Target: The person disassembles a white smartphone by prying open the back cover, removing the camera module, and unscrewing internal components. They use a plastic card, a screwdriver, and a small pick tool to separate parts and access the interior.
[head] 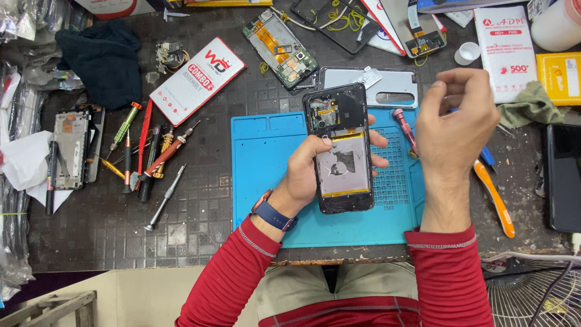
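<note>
My left hand [302, 172] grips an opened black phone [340, 151] from below, back cover off, its silver battery and circuit board showing. It is held above a blue work mat [266, 175]. My right hand [455, 118] hovers to the phone's right, raised, its fingers curled and pinched together; whether something small sits between them I cannot tell. A grey back cover [369, 85] lies just behind the phone. A pink-handled screwdriver [404, 128] rests on the mat between both hands.
Several screwdrivers [148, 160] lie left of the mat. A white and red box [196, 79], a dark cloth [103, 60], another opened phone [281, 48], orange-handled pliers [495, 197] and a black tablet [564, 175] surround the mat on the dark bench.
</note>
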